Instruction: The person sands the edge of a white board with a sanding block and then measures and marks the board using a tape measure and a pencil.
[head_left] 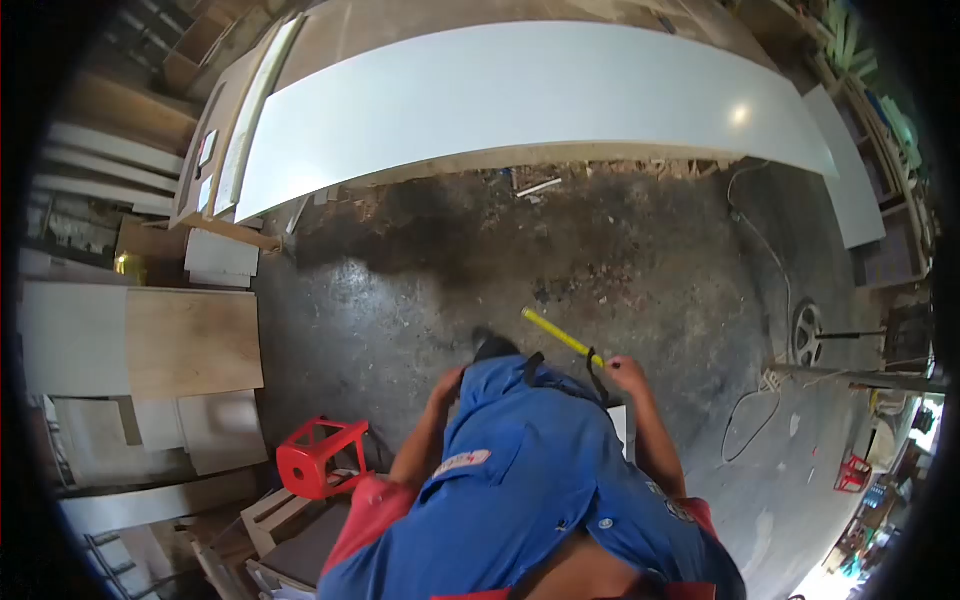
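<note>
**Workshop floor, seen from above — tape measure in hand**

Nearest to us: our own blue work shirt (530, 480), filling the lower frame, with red at the shoulders.

Right hand (626, 372) — closed around the case end of a yellow tape measure (560, 336), whose blade runs out up and to the left over the dark concrete floor (620, 260). A black strap hangs just beside the grip.

Left hand (447, 384) — drawn in near the chest, partly hidden behind the shirt; we cannot tell whether its fingers are spread or curled, nor whether it holds anything.

Beyond: a long white panel (520, 100) lying across a bench, well apart from the tape. To our left, a red stool (320, 455) and stacked board offcuts (190, 340). To our right, a loose cable (770, 260) trailing over the floor.

Progress, as we judge it: the blade is only partly drawn and rests against nothing, so no measurement seems taken yet; the panel lies unmarked as far as we can see.
</note>
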